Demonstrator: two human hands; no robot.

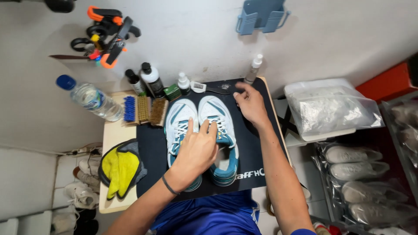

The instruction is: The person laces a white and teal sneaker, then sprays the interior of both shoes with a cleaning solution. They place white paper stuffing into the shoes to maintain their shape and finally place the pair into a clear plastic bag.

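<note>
At the tabletop's near edge a yellow cloth (119, 169) lies at the left corner. On the dark mat (152, 152), mid-table, the pair of white-and-teal shoes (202, 139) lies side by side, heels toward the near edge, toes toward the far edge. The left hand (196, 152) rests on their laces, fingers loosely extended. The right hand (250, 104), fingers spread, presses on bare mat near the far right corner. Three brushes (143, 111) and bottles (150, 80) line the far edge.

White wall (196, 30) with blue holder (261, 16); small wooden table (112, 135); tiled floor (26, 182); bagged shoes (355, 174) right.
</note>
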